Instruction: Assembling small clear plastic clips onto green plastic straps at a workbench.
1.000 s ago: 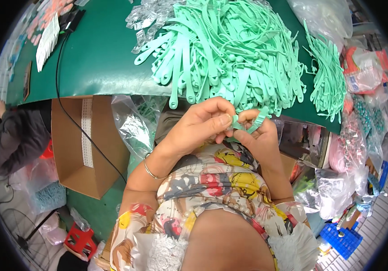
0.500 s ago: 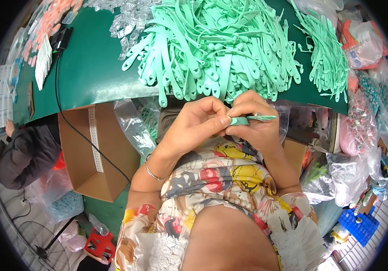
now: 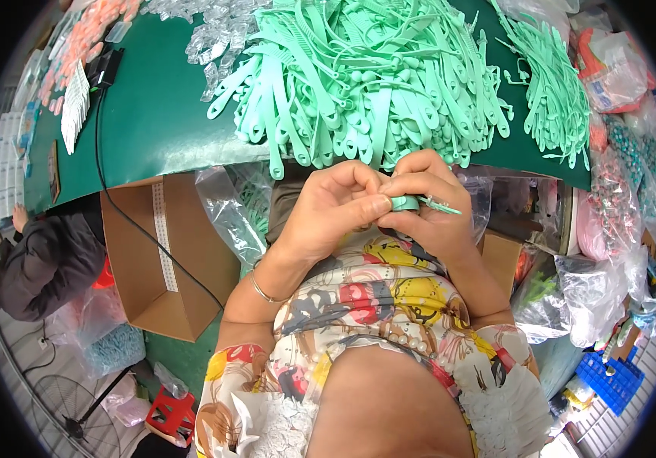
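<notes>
Both of my hands meet at the near table edge, in front of a big pile of mint-green plastic straps. Between them is one green strap, bent into a small loop, its toothed tail sticking out to the right. My left hand pinches the loop's left side between thumb and forefinger. Thumb and curled fingers of my right hand close on the strap from the other side. The fingers hide part of it, so I cannot make out how its ends are joined.
Clear plastic pieces lie left of the pile, more green straps to its right. A black cable hangs past an open cardboard box. A co-worker is at the far left. Bagged goods crowd the right side.
The strap has turned slightly in my fingers, its tail now angling down to the right with its toothed face showing. Both hands stay in nearly the same place.
</notes>
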The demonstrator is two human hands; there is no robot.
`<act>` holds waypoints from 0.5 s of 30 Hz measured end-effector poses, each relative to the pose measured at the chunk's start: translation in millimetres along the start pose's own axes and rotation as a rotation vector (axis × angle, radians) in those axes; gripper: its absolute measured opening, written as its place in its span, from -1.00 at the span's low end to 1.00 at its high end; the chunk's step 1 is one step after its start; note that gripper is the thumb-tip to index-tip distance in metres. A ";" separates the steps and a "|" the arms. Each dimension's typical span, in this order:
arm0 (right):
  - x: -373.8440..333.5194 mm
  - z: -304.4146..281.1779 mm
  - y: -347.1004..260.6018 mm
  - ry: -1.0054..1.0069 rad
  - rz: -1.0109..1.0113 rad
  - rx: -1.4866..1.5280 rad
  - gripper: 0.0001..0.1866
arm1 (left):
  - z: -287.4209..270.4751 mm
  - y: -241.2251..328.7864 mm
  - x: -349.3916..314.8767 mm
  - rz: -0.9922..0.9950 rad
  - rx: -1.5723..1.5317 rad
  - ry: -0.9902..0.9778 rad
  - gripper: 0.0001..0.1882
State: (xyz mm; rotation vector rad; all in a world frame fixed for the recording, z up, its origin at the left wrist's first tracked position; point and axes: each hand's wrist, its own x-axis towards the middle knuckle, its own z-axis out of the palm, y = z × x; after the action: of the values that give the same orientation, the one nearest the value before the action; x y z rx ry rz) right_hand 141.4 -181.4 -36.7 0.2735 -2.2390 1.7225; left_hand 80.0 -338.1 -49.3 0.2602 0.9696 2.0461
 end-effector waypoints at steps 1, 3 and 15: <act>0.4 -0.1 -3.2 -0.001 -0.002 0.000 -0.73 | 0.7 -0.2 -0.2 0.002 0.001 0.000 -0.89; -0.8 0.1 -9.5 0.075 -0.031 -0.080 -0.82 | 2.3 0.6 -0.4 0.028 -0.034 0.015 -0.88; -9.3 -8.5 -11.2 -0.065 0.264 -0.062 -0.85 | -0.7 4.6 -2.3 0.095 0.547 -0.011 -0.86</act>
State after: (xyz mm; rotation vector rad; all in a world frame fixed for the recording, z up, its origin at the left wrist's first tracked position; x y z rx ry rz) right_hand 154.9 -176.4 -27.9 0.0200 -2.4633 1.7894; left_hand 78.3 -341.9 -46.2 0.6128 1.5233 1.8208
